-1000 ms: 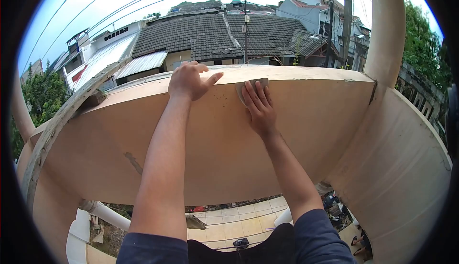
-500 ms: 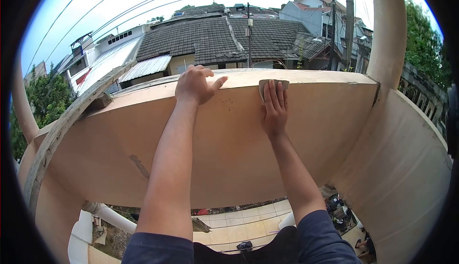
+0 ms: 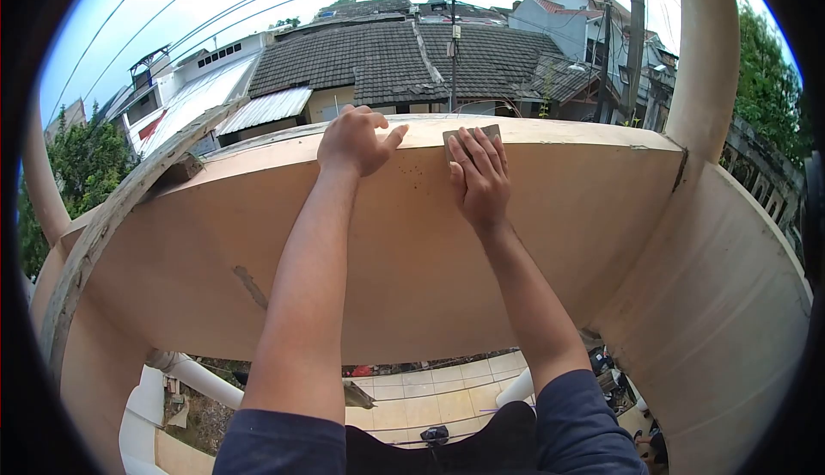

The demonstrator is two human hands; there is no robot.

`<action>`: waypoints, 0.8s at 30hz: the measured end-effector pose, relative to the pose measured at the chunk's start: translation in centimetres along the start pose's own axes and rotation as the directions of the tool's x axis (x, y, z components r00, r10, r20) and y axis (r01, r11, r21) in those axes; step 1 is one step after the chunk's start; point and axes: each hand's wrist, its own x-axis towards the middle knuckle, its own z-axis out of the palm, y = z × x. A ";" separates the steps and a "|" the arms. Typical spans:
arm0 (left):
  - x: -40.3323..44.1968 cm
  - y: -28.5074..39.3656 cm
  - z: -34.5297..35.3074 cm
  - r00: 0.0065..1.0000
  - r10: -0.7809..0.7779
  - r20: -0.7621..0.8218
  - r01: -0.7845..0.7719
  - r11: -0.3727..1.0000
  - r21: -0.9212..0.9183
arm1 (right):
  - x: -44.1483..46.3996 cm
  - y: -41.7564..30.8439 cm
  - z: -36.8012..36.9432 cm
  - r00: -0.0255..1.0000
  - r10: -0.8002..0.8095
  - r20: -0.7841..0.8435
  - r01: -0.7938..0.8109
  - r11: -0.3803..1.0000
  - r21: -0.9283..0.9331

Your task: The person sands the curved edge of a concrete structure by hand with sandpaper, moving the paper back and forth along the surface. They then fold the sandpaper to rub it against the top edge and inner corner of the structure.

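A small grey-brown sheet that looks like sandpaper (image 3: 455, 138) lies flat against the upper edge of the peach-painted wall (image 3: 412, 251). My right hand (image 3: 483, 178) presses it there, fingers laid over it side by side. To its left, my left hand (image 3: 354, 141) rests on the wall's top ledge (image 3: 567, 135). Its thumb stands apart from the bent fingers, whose tips are partly hidden, and I see nothing held in it. Small dark specks mark the wall between the two hands.
A weathered wooden plank (image 3: 112, 213) leans across the ledge at left. A round column (image 3: 703, 62) rises at right, beside a side wall (image 3: 730, 294). Far below is a tiled floor (image 3: 430, 402); wires and tiled roofs (image 3: 331, 67) lie beyond.
My right hand and the sandpaper have slid left and slightly up along the wall's edge, closer to my left hand. My left hand keeps its place on the ledge. The view has shifted slightly.
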 end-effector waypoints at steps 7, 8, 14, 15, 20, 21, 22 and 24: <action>-0.2 -0.3 0.5 0.998 -0.004 -0.068 0.003 1.000 -0.019 | 1.1 -1.5 -1.3 0.990 0.007 0.143 0.017 0.986 -0.168; 0.0 -0.4 0.6 0.999 0.009 -0.052 -0.009 1.000 -0.008 | 1.0 -1.4 -1.5 0.979 -0.006 0.203 0.054 0.970 -0.235; 0.1 -0.6 0.7 0.998 0.029 -0.054 -0.029 1.000 0.001 | 1.9 -0.2 -1.8 0.945 -0.057 0.322 0.106 0.985 -0.135; 0.1 -0.6 0.8 0.998 0.040 -0.056 -0.039 0.999 0.006 | 1.9 -0.1 -1.8 0.943 -0.056 0.327 0.106 0.985 -0.135; 0.2 -0.7 0.8 0.985 0.157 -0.073 -0.151 0.985 0.086 | 1.5 -0.7 -1.8 0.935 -0.036 0.353 0.104 0.979 -0.176; 0.1 -0.7 0.9 0.975 0.206 -0.078 -0.195 0.972 0.133 | 1.3 -1.2 -1.6 0.932 -0.035 0.362 0.108 0.977 -0.184; 0.2 -0.9 1.0 0.969 0.236 -0.078 -0.223 0.964 0.146 | 1.0 -1.9 -1.2 0.952 -0.018 0.305 0.059 0.990 -0.127; 0.2 -0.9 1.2 0.969 0.238 -0.072 -0.224 0.961 0.161 | 0.7 -3.3 -0.3 0.962 -0.004 0.274 0.012 1.000 -0.028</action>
